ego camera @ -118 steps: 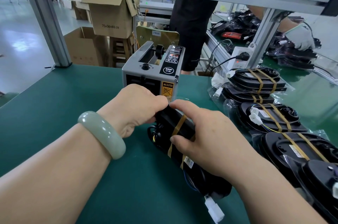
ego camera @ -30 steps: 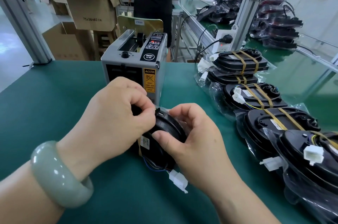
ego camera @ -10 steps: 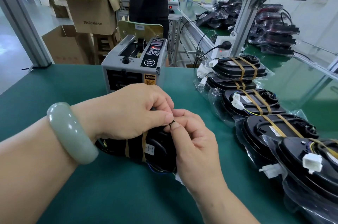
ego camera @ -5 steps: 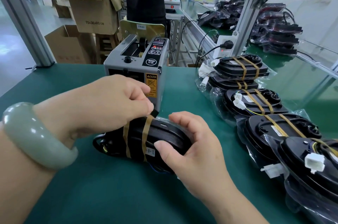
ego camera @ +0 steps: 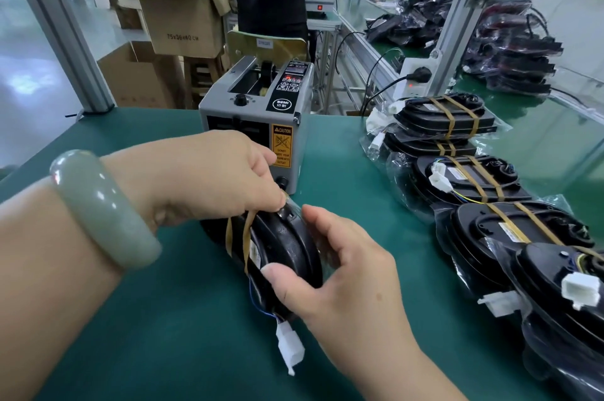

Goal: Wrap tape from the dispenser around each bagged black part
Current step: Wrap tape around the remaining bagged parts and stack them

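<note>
On the green table (ego camera: 147, 335), the grey tape dispenser (ego camera: 251, 119) stands at 12 o'clock, its yellow label (ego camera: 281, 145) headed CAUTION and a round badge reading SEMI, with a row of taped parts (ego camera: 464, 178) at 3 o'clock. The bagged black part (ego camera: 287, 247) is tipped on edge just before the dispenser, long axis running 10 o'clock to 5 o'clock, where its white connector (ego camera: 290, 346) trails. The right hand (ego camera: 346, 279) has its grip curled round the near rim, and the left hand (ego camera: 209, 178), at 10 o'clock of it, pinches the brown tape (ego camera: 247, 234) at the top edge, so it is likely the one to smooth the strip down.
</note>
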{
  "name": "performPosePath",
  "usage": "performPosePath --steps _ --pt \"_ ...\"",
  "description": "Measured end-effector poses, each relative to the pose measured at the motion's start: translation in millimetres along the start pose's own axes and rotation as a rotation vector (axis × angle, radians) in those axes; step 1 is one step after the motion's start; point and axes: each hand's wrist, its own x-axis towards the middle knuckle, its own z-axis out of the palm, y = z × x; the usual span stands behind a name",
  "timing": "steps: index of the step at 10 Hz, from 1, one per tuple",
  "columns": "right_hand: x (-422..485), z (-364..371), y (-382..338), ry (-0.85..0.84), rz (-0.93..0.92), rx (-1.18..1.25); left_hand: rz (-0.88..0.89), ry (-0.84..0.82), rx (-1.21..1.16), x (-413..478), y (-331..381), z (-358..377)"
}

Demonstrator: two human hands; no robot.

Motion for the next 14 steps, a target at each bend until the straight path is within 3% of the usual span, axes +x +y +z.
performPosePath --steps 3,10,12,14 --pt "-2.9 4.7 -0.1 0.004 -0.088 -0.01 -0.008 -0.088 0.126 -0.8 0.2 -3.6" --pt "-3.9 8.5 -0.6 0.037 -0.144 -0.08 -0.055 -0.017 0.322 -5.6 7.4 0.1" --pt "-4.5 10.0 -1.3 0.075 -0.235 -0.066 0.102 0.192 0.462 -8.3 -0.4 13.6" --pt "-4.3 10.3 -0.8 0.144 -0.328 -0.179 0.065 0.14 0.293 -11.3 -5.6 12.5"
